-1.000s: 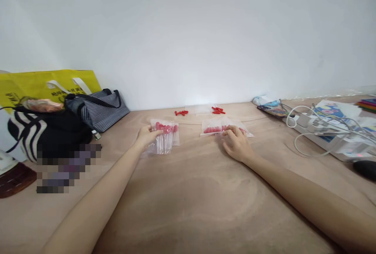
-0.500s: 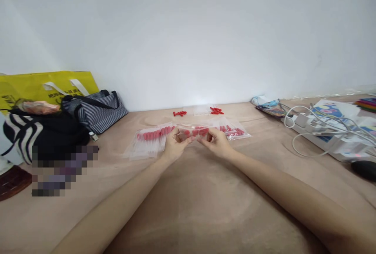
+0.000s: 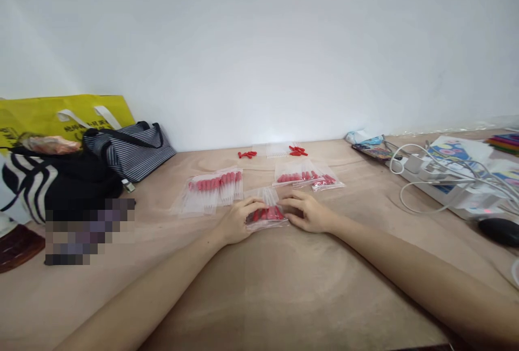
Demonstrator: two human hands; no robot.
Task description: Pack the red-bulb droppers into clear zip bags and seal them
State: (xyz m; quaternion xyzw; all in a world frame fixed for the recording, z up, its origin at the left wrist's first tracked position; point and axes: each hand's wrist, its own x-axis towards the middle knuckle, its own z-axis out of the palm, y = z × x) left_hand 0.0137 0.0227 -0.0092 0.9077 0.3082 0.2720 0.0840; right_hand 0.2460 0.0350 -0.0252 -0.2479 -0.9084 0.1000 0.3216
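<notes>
- While our left hand is down at the wooden table, its fingers are half curled onto the left side of a small clear bag; we can't tell if they're pinching it or just resting.
- Our right hand is loosely bent too, thumb and fingers parted at the bag's right edge; no clue from here whether it's got a grip.
- That bag lies between our hands, with red-ended pieces showing inside.
- Way off to our right: a black mouse, plus tangled white cables beyond it.
- Bit farther out we've got more filled bags, one overlapping bunch to the left, a second bunch to the right.
- Far left we see a black-and-white bag, then a striped bag and a yellow bag behind.
- Two small loose heaps of red bits, left heap and right heap, sit near the pale wall.
</notes>
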